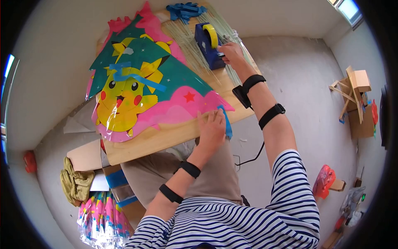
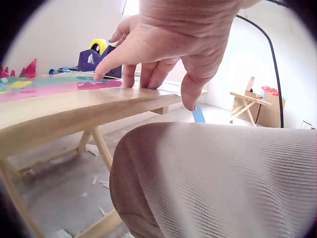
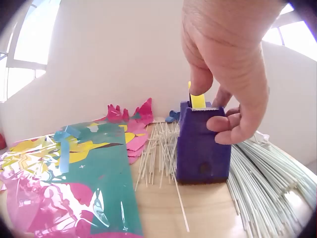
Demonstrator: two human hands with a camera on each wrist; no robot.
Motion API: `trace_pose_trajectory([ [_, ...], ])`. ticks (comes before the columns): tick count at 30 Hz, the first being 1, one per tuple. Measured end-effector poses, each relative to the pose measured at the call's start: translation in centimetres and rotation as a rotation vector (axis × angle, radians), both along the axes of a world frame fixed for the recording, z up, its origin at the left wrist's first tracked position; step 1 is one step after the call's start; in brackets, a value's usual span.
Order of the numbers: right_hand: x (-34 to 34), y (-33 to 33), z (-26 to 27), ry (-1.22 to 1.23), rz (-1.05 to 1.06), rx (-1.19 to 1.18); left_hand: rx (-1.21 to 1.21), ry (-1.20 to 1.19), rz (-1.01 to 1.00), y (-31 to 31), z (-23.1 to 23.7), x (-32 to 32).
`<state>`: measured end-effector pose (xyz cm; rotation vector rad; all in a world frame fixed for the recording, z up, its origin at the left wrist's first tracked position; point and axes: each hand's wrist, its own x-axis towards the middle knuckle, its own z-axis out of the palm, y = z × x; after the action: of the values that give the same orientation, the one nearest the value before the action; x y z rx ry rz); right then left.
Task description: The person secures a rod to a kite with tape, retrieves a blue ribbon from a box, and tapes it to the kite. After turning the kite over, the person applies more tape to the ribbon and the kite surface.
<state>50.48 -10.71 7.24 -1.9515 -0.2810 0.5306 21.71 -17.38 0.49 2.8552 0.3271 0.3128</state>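
Head view: one blue tape dispenser (image 1: 203, 45), with one yellow roll (image 1: 212, 35), is set at the far right of one table (image 1: 157, 143). Its near end is gripped by the right hand's (image 1: 234, 56) curled fingers. Two groups of thin sticks (image 3: 262, 178) are spread beside it. The near edge is touched by the left hand's (image 1: 212, 129) open fingers, near one blue strip (image 1: 228, 126). Shiny sheets (image 1: 186, 76) are laid left.

Bench (image 1: 166, 138): lt wood, trestle legs
Walls (image 3: 114, 54): plain, off-white, beyond bench's far edge
Floor (image 1: 290, 74): grey, pale scraps (image 2: 92, 150) under bench
Windows (image 3: 32, 37): bright, L + R of wall
Stand (image 2: 250, 98): wood, past bench's R edge
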Motion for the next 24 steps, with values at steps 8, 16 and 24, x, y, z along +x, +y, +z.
trace_pose_trajectory([
  [8, -0.1, -0.8, -0.5, 0.100, -0.047, 0.179, -0.072, -0.006, -0.006, 0.2, 0.8, -0.3],
  [16, -0.8, -2.8, -0.8, 0.193, -0.024, 0.350, -0.123, -0.002, -0.013, 0.2, 0.6, -0.3],
  [24, -2.8, -3.5, -0.8, 0.394, 0.036, 0.393, -0.160, 0.011, -0.009, 0.3, 0.7, -0.4],
])
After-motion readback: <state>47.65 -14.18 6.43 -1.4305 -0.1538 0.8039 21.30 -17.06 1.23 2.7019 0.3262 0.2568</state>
